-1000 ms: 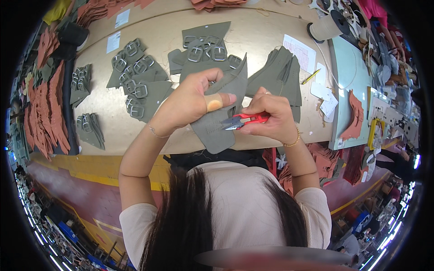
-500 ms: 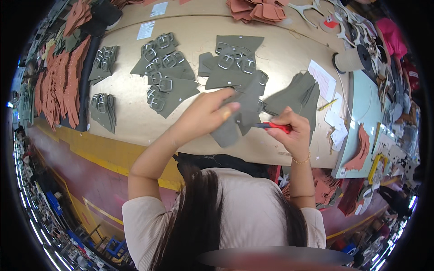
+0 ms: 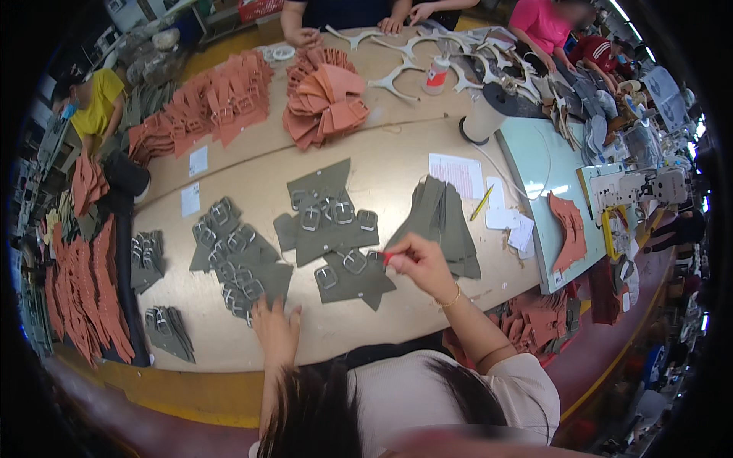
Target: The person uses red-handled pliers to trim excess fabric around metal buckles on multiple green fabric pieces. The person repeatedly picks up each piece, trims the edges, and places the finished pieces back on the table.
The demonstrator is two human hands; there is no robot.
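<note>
My left hand (image 3: 276, 330) is open, fingers spread at the near edge of a pile of olive-green strap pieces (image 3: 263, 275) with silver buckles. Whether its fingertips touch the pile I cannot tell. Between the fingers of my right hand (image 3: 421, 266) is a small red-handled cutter (image 3: 388, 259), its blades mostly hidden. Just left of that hand lies an olive piece (image 3: 347, 288) with square metal buckles (image 3: 355, 261). More buckled olive pieces (image 3: 324, 243) overlap behind it. A fan of long plain olive pieces (image 3: 439, 221) lies beyond my right hand.
Small buckled bundles (image 3: 169, 336) lie at left, beside stacked rust-coloured pieces (image 3: 84, 290). Farther back are more rust pieces (image 3: 324, 99), a white bottle (image 3: 435, 76) and a thread spool (image 3: 482, 120). Paper sheets and a yellow pen (image 3: 481, 204) lie right. Co-workers (image 3: 336, 15) stand across the table.
The view has tilted up toward the far table. My left hand has let go of an olive piece and moved left to the buckled pile. My right hand still holds the red-handled cutter.
</note>
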